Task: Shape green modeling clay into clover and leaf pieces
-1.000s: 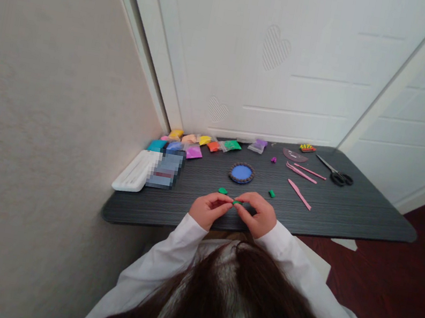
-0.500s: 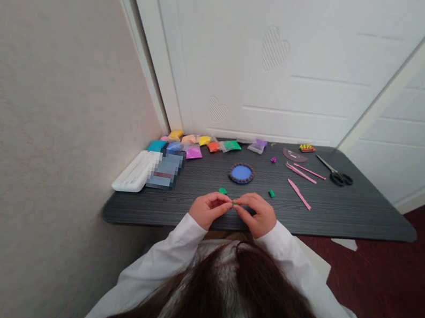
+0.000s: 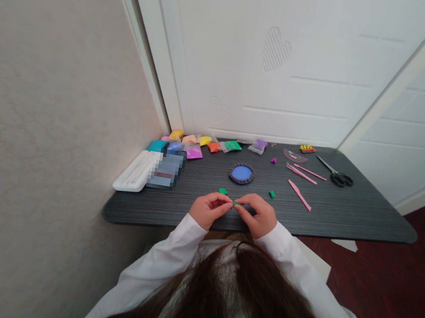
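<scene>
Between the fingertips of my left hand [image 3: 208,210] and my right hand [image 3: 257,216] is a small piece of green clay [image 3: 235,203], pinched from both sides just above the table's near edge. Fingers cover most of it, so its full shape is hidden. A flat green leaf-shaped clay piece [image 3: 223,191] lies on the table just beyond my left fingers. To the right of my right hand rests a short green clay lump [image 3: 272,194]. Farther back lies a blue disc [image 3: 242,172] ringed with dark brown clay balls.
Colourful clay packets [image 3: 194,152] line the back left of the dark table [image 3: 365,217]. A white case [image 3: 137,171] stands at the left edge. Pink modelling tools [image 3: 299,195], black-handled scissors [image 3: 339,178], a clear half-round plate [image 3: 295,156] and a purple bit [image 3: 273,160] lie to the right.
My hands stay in nearly the same place, with the fingertips shifting slightly on the green clay. The things on the table have not moved.
</scene>
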`<state>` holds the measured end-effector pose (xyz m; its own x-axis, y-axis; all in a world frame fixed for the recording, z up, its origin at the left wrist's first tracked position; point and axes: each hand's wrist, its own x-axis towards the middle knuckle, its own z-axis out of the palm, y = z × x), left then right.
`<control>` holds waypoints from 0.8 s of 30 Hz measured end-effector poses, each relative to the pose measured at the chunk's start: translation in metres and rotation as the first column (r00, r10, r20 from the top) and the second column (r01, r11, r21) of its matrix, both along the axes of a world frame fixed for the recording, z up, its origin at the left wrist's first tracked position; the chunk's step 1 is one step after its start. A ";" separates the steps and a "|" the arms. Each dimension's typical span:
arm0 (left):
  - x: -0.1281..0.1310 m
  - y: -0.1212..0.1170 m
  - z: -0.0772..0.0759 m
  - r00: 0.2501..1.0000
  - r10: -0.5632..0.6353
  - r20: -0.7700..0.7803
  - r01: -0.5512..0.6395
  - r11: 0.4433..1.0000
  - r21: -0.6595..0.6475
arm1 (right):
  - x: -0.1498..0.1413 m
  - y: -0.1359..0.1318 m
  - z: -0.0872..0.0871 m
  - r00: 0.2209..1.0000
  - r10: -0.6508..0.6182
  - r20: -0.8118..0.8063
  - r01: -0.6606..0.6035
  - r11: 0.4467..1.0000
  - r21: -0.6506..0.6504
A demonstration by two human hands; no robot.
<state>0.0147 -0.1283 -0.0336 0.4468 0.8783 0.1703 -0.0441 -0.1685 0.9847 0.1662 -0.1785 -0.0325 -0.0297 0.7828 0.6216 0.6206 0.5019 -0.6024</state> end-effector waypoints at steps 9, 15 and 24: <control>0.000 -0.002 0.003 1.000 0.029 0.004 -0.029 1.000 -0.001 | -0.002 -0.002 0.002 0.999 -0.030 0.031 0.030 0.999 -0.011; 0.000 -0.002 0.002 0.999 0.033 0.008 -0.033 0.999 -0.001 | -0.001 -0.002 0.002 0.998 -0.038 0.046 0.039 0.999 -0.011; 0.000 -0.002 0.000 0.999 0.036 0.007 -0.036 0.999 0.009 | -0.002 -0.004 0.004 0.997 -0.050 0.062 0.050 0.999 0.001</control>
<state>0.0149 -0.1300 -0.0335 0.4136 0.8922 0.1813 -0.0446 -0.1790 0.9828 0.1643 -0.1822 -0.0287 -0.0289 0.7846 0.6194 0.6815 0.4688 -0.5620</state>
